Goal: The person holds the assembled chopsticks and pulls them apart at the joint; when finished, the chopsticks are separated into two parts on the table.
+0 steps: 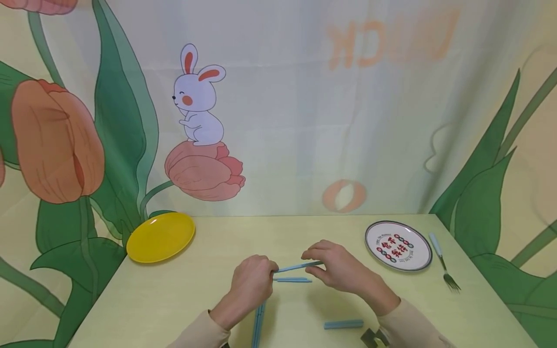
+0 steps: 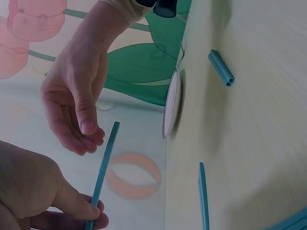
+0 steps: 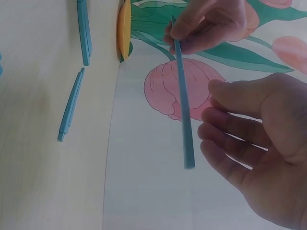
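My left hand point(image 1: 254, 279) pinches one end of a slim blue chopstick point(image 3: 184, 110) between thumb and finger, above the table. A joint line crosses the chopstick point(image 2: 102, 173) partway along. At its free end is my right hand point(image 1: 338, 268), fingers loosely bent and spread; in the right wrist view a gap shows between them and the chopstick. Beneath the held one, thin blue chopstick pieces point(image 1: 294, 280) lie on the table. Longer blue chopsticks point(image 1: 258, 323) lie below my left hand, partly hidden by it. Short thick blue pieces point(image 1: 344, 324) lie side by side near my right forearm.
A yellow plate point(image 1: 161, 238) is at the table's back left edge. At the back right lies a white plate point(image 1: 374, 237) with red lettering, and beside it a fork point(image 1: 443, 263) with a pale handle. A printed curtain point(image 1: 283, 121) hangs behind the table.
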`<state>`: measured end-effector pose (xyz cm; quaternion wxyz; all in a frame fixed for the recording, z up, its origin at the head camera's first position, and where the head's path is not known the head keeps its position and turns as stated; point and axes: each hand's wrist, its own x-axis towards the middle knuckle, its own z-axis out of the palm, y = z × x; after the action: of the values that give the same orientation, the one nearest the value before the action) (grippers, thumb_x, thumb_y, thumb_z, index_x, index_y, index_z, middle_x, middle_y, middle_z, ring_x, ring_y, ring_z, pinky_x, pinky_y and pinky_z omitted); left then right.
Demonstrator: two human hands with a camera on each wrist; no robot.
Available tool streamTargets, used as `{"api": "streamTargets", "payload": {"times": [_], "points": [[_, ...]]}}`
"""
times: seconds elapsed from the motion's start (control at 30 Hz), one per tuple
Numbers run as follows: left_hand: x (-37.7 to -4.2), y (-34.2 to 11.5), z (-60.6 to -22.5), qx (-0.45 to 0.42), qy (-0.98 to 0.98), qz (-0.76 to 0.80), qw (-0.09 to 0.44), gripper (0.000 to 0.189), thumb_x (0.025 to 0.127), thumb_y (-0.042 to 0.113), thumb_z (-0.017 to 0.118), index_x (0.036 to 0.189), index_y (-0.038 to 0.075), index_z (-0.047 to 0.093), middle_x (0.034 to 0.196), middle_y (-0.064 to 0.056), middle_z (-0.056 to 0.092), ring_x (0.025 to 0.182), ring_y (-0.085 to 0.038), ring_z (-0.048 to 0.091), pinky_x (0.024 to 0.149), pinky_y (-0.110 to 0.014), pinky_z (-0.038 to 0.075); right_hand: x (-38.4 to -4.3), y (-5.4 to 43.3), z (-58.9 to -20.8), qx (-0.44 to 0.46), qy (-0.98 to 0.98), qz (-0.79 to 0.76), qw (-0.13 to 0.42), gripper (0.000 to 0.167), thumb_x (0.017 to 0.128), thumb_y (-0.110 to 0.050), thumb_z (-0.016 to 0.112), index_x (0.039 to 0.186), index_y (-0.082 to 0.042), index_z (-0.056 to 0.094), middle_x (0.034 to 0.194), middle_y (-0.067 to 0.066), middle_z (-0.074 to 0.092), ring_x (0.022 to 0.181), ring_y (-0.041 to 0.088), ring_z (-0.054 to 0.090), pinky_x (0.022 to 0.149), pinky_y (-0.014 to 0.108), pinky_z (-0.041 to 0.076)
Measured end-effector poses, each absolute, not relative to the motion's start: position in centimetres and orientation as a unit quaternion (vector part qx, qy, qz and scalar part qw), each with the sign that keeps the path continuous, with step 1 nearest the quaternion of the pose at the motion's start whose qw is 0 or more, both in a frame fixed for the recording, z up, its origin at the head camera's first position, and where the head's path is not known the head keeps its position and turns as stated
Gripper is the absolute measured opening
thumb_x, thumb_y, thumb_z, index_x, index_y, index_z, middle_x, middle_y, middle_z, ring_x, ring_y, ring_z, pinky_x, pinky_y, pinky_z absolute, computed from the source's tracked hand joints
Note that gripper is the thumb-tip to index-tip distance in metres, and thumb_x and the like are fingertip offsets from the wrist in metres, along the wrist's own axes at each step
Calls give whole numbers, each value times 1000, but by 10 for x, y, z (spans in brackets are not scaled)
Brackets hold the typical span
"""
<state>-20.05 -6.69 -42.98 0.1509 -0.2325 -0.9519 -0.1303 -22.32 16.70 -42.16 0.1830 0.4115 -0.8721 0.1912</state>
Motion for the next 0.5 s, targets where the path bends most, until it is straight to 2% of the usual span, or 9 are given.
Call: {"api": "streamTargets", "payload": {"times": [0.5], "points": [[-204,-50,-423,-259,-942,-110,183,17,81,4,70,80,18,79,70,6,65,66,-11,58,54,-20,43,-226,163,-427,415,-874,192,161,15,84,-14,75,99,-11,73,96,-2,70,89,10,64,76,26,54]]}}
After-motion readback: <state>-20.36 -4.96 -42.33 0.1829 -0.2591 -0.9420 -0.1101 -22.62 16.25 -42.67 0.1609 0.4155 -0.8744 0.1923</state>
